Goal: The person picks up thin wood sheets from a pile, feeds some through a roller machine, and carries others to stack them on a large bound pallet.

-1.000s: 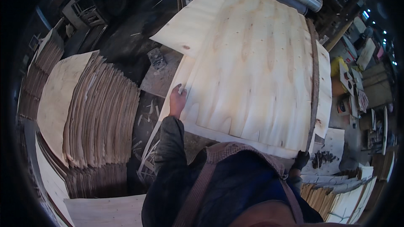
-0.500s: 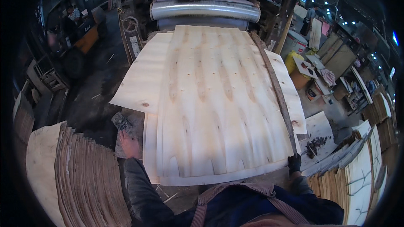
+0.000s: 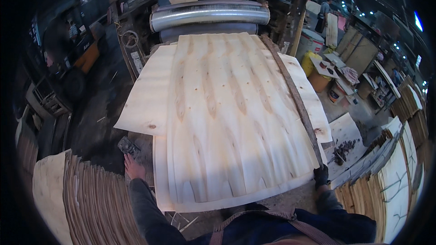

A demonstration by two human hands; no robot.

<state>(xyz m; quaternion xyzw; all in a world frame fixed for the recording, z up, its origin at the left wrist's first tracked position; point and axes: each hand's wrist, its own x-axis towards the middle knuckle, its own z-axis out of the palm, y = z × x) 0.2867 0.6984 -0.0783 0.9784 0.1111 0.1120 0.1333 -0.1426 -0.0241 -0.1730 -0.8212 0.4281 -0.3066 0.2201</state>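
Nearest, the bare left hand (image 3: 134, 167) lies flat with fingers spread beside the near left corner of the wide, pale, wavy wood veneer sheet (image 3: 231, 118), seemingly steadying it; the dark-gloved right hand (image 3: 320, 175) is clamped on the sheet's near right corner, so both corners are controlled; the sheet lies draped over the stacked desk (image 3: 145, 104), running up to the shiny metal roller (image 3: 210, 12) that feeds it.

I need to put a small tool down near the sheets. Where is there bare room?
Bare dark floor lies left of the veneer sheet, above the left veneer stack. The right side is crowded with buckets and board stacks.
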